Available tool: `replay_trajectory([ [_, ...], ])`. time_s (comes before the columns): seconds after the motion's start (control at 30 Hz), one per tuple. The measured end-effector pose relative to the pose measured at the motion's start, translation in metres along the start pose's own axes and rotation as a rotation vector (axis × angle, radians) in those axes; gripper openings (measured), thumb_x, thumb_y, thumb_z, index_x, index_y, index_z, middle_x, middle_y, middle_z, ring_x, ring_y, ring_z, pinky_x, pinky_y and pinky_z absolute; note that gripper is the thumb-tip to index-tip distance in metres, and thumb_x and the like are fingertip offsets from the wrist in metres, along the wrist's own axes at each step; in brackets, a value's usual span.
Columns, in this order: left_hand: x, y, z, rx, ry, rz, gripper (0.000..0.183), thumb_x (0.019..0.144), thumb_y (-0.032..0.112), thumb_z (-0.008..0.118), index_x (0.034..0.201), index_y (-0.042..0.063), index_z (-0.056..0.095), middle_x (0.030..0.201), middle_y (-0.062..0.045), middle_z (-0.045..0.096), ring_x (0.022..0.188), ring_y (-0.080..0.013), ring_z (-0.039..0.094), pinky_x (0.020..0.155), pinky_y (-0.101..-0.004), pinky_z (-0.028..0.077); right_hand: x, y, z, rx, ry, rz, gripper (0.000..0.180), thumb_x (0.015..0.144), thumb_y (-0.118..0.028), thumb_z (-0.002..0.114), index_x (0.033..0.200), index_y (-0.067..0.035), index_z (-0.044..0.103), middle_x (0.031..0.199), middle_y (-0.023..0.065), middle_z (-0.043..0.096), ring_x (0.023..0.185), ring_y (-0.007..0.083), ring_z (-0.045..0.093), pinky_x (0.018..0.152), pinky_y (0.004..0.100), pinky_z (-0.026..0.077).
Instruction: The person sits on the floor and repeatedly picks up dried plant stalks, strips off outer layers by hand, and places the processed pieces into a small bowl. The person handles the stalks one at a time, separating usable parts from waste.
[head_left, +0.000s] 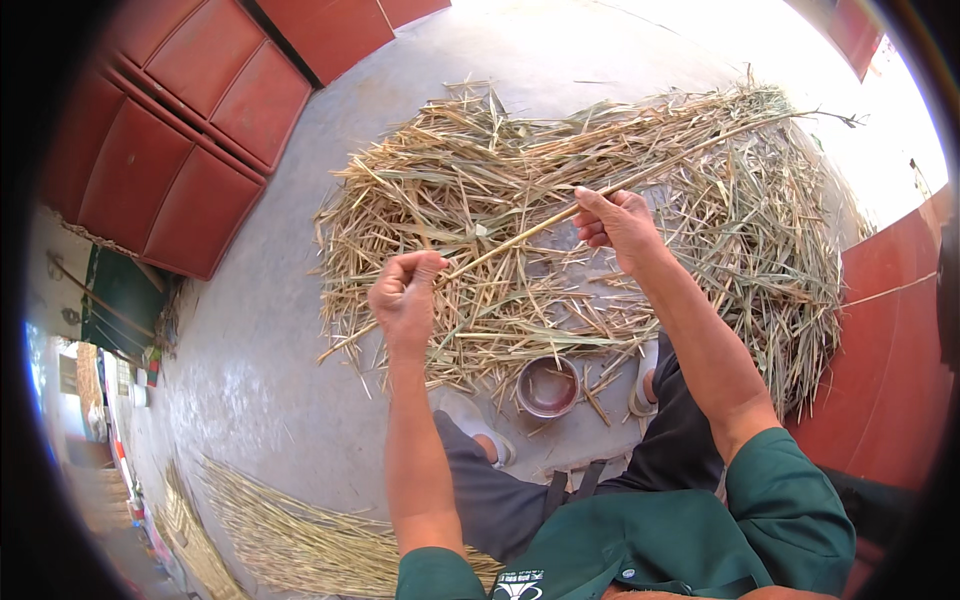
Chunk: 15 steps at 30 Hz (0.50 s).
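Note:
A long, thin dry plant stalk (517, 240) runs slantwise across the view, with a small branched tip at the upper right. My right hand (619, 229) pinches it near its middle between thumb and fingers. Nearer the lower end, my left hand (409, 296) is closed about the stalk, its fingers curled and partly hidden behind the thumb. A thin, blurred strip stands up above the left fingertips. Below both hands lies a broad heap of dry stalks and leaves (420, 180), spread over the concrete floor (277, 315).
Between my feet stands a small round bowl (549, 386) with bits of straw in it. A bundle of thin stalks (300, 532) lies at lower left, near a woven mat (191, 532). Red panels (180, 135) rise at upper left, and another red panel (885, 352) at right.

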<state>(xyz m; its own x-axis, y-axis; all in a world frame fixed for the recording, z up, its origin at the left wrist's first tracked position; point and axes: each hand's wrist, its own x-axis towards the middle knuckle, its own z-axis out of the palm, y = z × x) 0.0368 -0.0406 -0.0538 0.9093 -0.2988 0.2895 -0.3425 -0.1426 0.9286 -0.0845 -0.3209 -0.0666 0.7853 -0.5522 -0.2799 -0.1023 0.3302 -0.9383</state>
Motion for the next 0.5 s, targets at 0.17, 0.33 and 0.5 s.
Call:
replay_trajectory([
  [0.17,0.006,0.000,-0.004,0.764,0.174,0.397,0.030,0.094,0.033,0.072,0.099,0.003,0.070,0.090,-0.009,0.072,0.091,-0.0260,0.065,0.083,-0.0403,0.043,-0.004,0.003,0.005,-0.036,-0.008,-0.008,0.036,0.092,-0.037,0.074,0.092,-0.002,0.068,0.079,0.0102,0.071,0.061,0.0137,0.067,0.057,0.0278,0.056],
  [0.33,-0.010,0.018,0.031,0.699,-0.153,0.666,0.019,0.089,0.028,0.074,0.095,0.010,0.073,0.089,-0.002,0.072,0.089,-0.0212,0.063,0.079,-0.0384,0.041,-0.016,0.020,0.035,0.033,-0.132,0.027,0.040,0.090,-0.038,0.077,0.097,0.001,0.067,0.083,0.0113,0.073,0.067,0.0163,0.071,0.059,0.0275,0.058],
  [0.5,-0.005,0.011,0.020,0.726,-0.233,0.507,0.011,0.082,0.022,0.079,0.084,0.012,0.075,0.079,-0.002,0.071,0.079,-0.0212,0.062,0.076,-0.0374,0.041,-0.010,0.022,0.030,0.154,-0.143,0.000,0.029,0.094,-0.029,0.074,0.101,-0.002,0.067,0.088,0.0104,0.074,0.075,0.0167,0.073,0.064,0.0272,0.059],
])
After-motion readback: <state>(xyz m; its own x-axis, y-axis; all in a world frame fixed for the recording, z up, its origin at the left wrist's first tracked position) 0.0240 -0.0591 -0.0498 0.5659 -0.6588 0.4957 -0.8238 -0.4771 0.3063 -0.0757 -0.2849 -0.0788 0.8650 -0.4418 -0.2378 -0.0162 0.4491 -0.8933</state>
